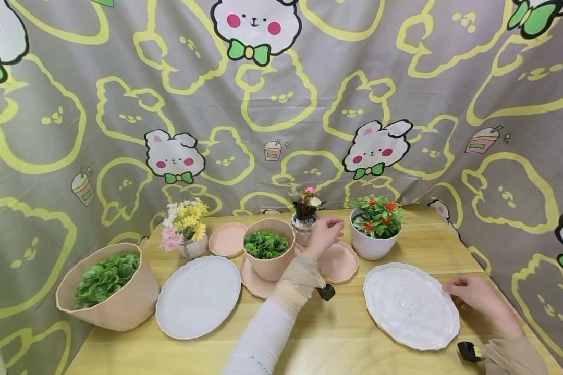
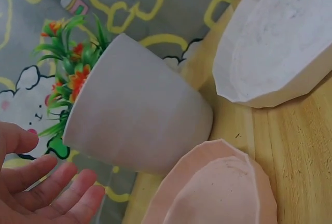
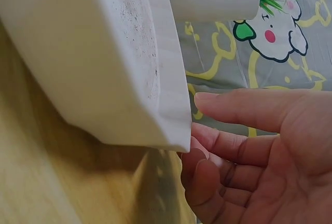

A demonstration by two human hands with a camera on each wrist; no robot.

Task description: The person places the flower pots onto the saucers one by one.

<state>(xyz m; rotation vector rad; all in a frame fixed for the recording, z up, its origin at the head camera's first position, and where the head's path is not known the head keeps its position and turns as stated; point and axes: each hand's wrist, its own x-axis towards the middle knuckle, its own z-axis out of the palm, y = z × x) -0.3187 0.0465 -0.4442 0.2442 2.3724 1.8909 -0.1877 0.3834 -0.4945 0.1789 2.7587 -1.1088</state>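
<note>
My left hand (image 1: pixel 327 235) hovers with spread, relaxed fingers between two flower pots and holds nothing. In the left wrist view its fingers (image 2: pixel 62 182) are beside the white pot (image 2: pixel 137 105) of red-orange flowers, apart from it. A small pink saucer (image 1: pixel 339 263) lies below that hand. At the right rim of a large white saucer (image 1: pixel 410 307) is my right hand (image 1: pixel 474 297). In the right wrist view its thumb (image 3: pixel 233 105) is extended and the other fingers bend loosely by the saucer's rim; whether they touch it I cannot tell.
Left on the wooden table (image 1: pixel 328 333) stand a big pink pot (image 1: pixel 126 302) of greenery, another white saucer (image 1: pixel 199 297) and a vase of yellow-pink flowers (image 1: pixel 192 245). A smaller pink pot (image 1: pixel 267 266) and a small flower pot (image 1: pixel 304 229) stand mid-table. Patterned curtain (image 1: pixel 309 104) surrounds it.
</note>
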